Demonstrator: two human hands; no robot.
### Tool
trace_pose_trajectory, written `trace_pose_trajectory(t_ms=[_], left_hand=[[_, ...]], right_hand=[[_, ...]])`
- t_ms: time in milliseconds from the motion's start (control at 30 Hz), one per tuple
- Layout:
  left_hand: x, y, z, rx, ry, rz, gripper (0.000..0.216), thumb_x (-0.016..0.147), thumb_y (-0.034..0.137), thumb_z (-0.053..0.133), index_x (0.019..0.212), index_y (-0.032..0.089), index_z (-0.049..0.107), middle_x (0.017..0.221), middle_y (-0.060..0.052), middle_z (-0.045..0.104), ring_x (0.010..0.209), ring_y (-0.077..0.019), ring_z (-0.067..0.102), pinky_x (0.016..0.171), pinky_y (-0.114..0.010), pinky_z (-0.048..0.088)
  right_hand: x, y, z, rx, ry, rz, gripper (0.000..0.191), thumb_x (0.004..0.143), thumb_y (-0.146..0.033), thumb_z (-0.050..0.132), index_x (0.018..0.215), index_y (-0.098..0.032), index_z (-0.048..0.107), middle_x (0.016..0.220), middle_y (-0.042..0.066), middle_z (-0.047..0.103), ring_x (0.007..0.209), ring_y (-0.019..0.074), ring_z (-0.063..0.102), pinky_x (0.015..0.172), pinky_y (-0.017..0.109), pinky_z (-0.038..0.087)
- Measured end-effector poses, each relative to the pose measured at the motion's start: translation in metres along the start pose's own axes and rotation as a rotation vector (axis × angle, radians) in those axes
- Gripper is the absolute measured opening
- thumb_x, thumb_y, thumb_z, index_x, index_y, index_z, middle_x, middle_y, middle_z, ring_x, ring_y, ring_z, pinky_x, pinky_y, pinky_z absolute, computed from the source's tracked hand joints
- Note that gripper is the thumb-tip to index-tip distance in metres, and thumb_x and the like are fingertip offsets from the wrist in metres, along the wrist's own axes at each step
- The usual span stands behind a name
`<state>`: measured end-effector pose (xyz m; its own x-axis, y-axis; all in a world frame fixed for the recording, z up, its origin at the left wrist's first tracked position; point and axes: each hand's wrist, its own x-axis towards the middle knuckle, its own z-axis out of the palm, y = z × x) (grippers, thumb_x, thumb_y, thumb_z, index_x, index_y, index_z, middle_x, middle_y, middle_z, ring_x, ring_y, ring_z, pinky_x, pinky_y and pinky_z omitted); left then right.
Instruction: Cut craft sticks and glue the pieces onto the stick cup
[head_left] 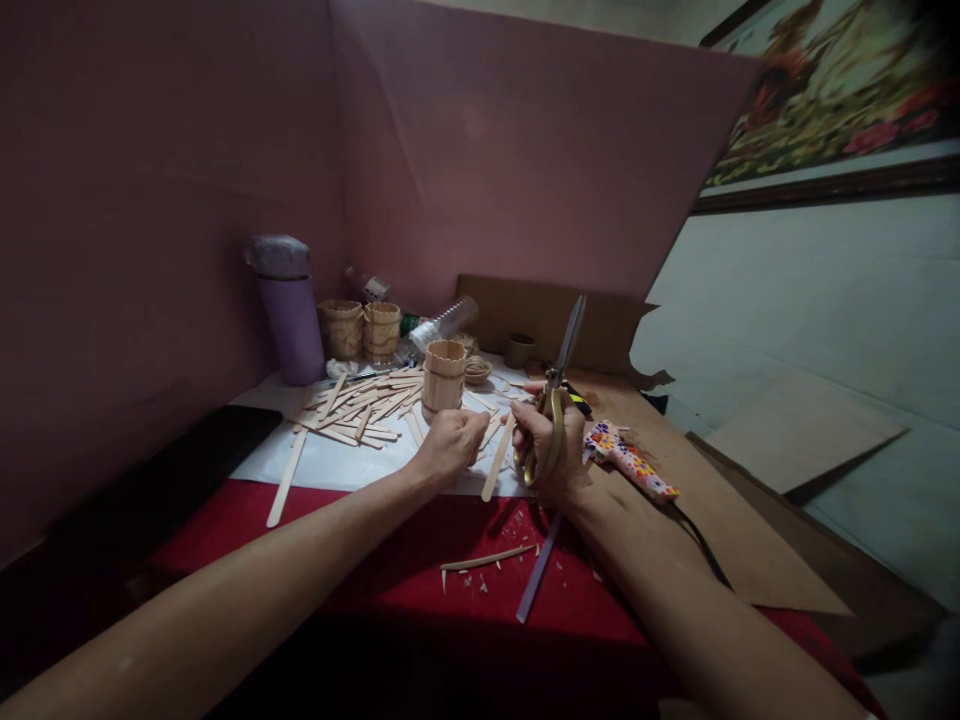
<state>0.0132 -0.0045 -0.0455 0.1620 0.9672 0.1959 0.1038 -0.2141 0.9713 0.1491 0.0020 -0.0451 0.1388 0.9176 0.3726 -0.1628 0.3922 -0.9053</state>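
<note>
My right hand (551, 450) is closed round the gold handles of a pair of scissors (564, 350), blades pointing up and away. The same hand also pinches a wooden craft stick (497, 458) that slants down toward me. My left hand (448, 445) is curled shut just left of that stick, over the white paper (330, 462); what its fingers hold is hidden. Just beyond my hands stands a small barrel made of sticks (442, 376). A heap of loose sticks (367, 400) lies to its left.
A purple flask (291, 310) and two more stick barrels (361, 330) stand at the back left by the pink wall. A flowered glue gun (630, 460) lies right of my hand on cardboard. A glue stick (538, 568) and wood shavings lie on the red cloth (360, 560).
</note>
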Motion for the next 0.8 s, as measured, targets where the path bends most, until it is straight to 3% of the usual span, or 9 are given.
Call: trace_pose_trajectory(t_ms=[100, 300, 400, 600, 800], left_hand=[[0.0, 0.0, 0.0, -0.102, 0.009, -0.019, 0.045, 0.084, 0.042, 0.049, 0.046, 0.02, 0.037, 0.037, 0.006, 0.034, 0.035, -0.0056, 0.028, 0.04, -0.022, 0.021], [0.001, -0.003, 0.002, -0.196, -0.031, -0.094, 0.017, 0.078, 0.023, 0.045, 0.061, 0.019, 0.046, 0.048, 0.001, 0.056, 0.034, -0.008, 0.038, 0.037, -0.021, 0.025], [-0.002, 0.001, 0.003, -0.198, -0.052, -0.172, 0.01, 0.076, 0.024, 0.05, 0.068, 0.018, 0.051, 0.055, 0.0, 0.062, 0.036, -0.0081, 0.041, 0.037, -0.02, 0.027], [-0.011, 0.011, 0.003, -0.178, -0.255, -0.189, 0.045, 0.076, 0.057, 0.063, 0.073, 0.012, 0.063, 0.059, -0.005, 0.067, 0.036, -0.0044, 0.035, 0.037, -0.02, 0.021], [-0.01, 0.011, 0.0, -0.266, -0.293, -0.285, 0.036, 0.067, 0.047, 0.075, 0.066, 0.014, 0.058, 0.052, -0.004, 0.065, 0.033, -0.005, 0.036, 0.036, -0.02, 0.019]], right_hand=[[0.0, 0.0, 0.0, -0.012, 0.001, 0.001, 0.035, 0.072, -0.032, 0.068, 0.1, -0.02, 0.052, 0.044, -0.009, 0.052, 0.034, 0.0096, 0.044, 0.035, 0.018, 0.034], [0.002, 0.001, 0.0, -0.009, 0.005, -0.003, 0.035, 0.069, -0.03, 0.07, 0.096, -0.021, 0.051, 0.043, -0.009, 0.051, 0.034, 0.011, 0.046, 0.034, 0.019, 0.034], [0.003, 0.002, 0.0, 0.018, 0.004, -0.009, 0.036, 0.069, -0.031, 0.07, 0.097, -0.021, 0.051, 0.043, -0.01, 0.051, 0.034, 0.0111, 0.045, 0.033, 0.019, 0.035], [0.002, 0.002, 0.003, 0.074, 0.015, 0.003, 0.037, 0.069, -0.033, 0.072, 0.098, -0.023, 0.051, 0.046, -0.01, 0.053, 0.033, 0.01, 0.045, 0.033, 0.02, 0.036], [0.004, 0.002, 0.0, 0.038, 0.002, 0.018, 0.037, 0.07, -0.032, 0.071, 0.1, -0.021, 0.052, 0.041, -0.01, 0.051, 0.034, 0.0111, 0.046, 0.034, 0.02, 0.036]])
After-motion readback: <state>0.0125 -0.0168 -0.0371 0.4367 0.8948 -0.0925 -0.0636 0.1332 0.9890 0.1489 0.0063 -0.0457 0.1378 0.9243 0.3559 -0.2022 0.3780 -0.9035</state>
